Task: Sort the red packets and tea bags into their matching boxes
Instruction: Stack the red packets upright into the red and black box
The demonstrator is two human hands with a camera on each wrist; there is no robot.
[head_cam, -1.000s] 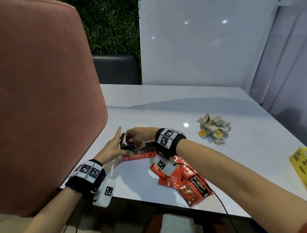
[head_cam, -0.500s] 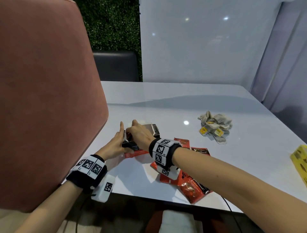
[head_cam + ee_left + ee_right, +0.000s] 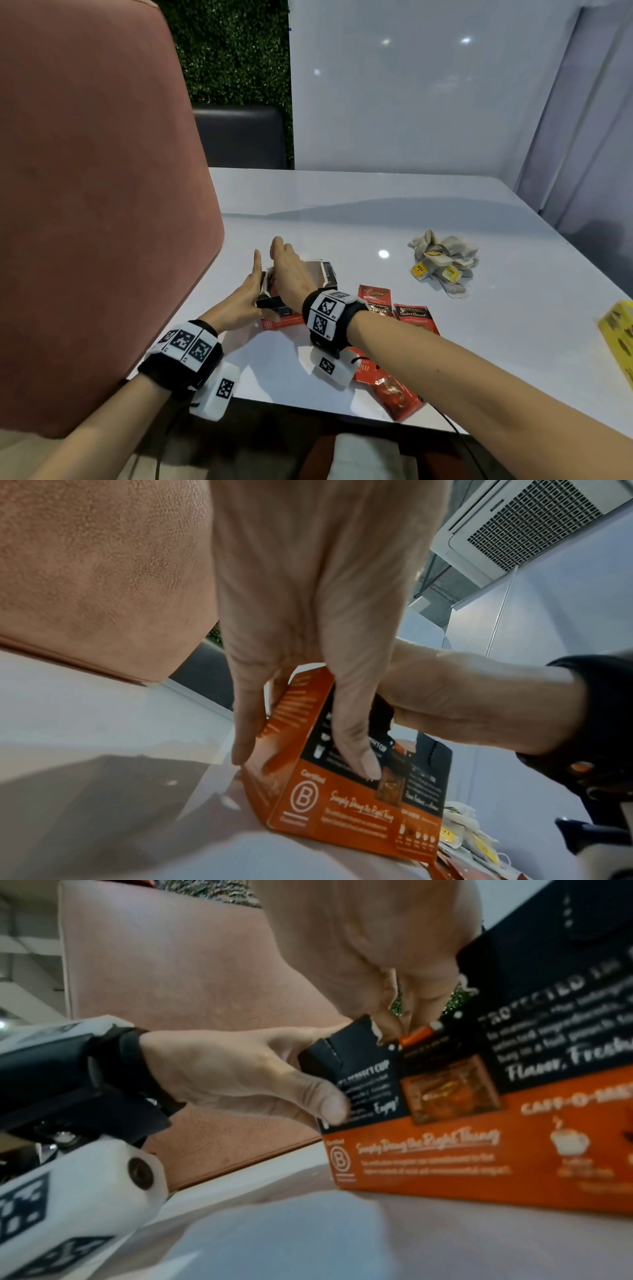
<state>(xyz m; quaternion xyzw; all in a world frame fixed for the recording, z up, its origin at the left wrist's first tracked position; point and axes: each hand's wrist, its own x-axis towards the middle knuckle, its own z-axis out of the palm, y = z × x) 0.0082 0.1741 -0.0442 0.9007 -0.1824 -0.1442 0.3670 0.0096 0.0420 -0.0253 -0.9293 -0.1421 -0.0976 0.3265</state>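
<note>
Where the orange-and-black box (image 3: 298,294) stands at the lower centre of the head view, on the near left part of the white table (image 3: 376,219), it is held from two sides. Its printed cardboard is matte, rectangular, with an open flap at the top. The left hand (image 3: 239,301) is laid against the box's left end: in the left wrist view the fingers (image 3: 245,723) are kept straight and close together along the orange end panel, while the thumb (image 3: 356,739) is pressed flat on the black front face. The right hand (image 3: 287,270) is set over the open top; in the right wrist view its fingertips (image 3: 387,1015) are seen dipped behind the raised black flap, lightly bent, and whether anything is pinched there cannot be told.

Just right of the box, glossy red packets (image 3: 394,329) are spread flat toward the lower edge of the table, partly under the right forearm. Further right, at mid-frame, crumpled paper tea bags (image 3: 442,263) with yellow tags are heaped. A yellow box (image 3: 616,335) is cut off at the right edge. A pink upholstered chair back (image 3: 96,205) fills the left side.
</note>
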